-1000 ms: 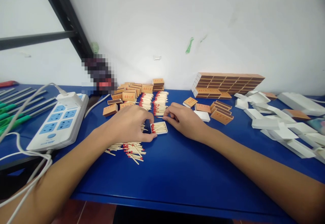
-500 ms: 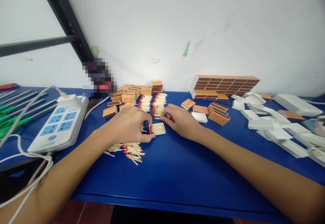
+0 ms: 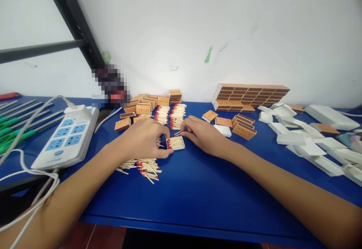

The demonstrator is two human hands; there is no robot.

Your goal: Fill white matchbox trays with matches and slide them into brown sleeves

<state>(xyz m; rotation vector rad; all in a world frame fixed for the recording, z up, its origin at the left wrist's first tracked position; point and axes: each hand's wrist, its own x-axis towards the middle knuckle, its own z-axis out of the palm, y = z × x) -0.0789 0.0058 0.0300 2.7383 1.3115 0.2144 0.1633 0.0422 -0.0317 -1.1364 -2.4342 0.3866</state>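
A small white matchbox tray (image 3: 182, 147) filled with red-headed matches (image 3: 175, 142) lies on the blue table. My left hand (image 3: 144, 138) grips its left end between thumb and forefinger. Just above the tray's right side, my right hand (image 3: 199, 134) pinches a couple of matchsticks (image 3: 177, 133). Two rows of stacked matches, a left one (image 3: 161, 114) and a right one (image 3: 177, 116), lie beyond the hands. A loose heap of matches (image 3: 148, 169) spreads below my left hand, which hides part of it.
Printed matchboxes (image 3: 143, 109) crowd the back left, and more stand in a long stack (image 3: 251, 92) by the wall. White empty trays (image 3: 308, 143) are piled at right. A power strip (image 3: 66, 138) with cables and green-handled tools (image 3: 17, 132) occupy the left.
My right hand has drawn slightly back from the right match row, and matchsticks now show between its fingertips. My left hand and the tray stay in place.
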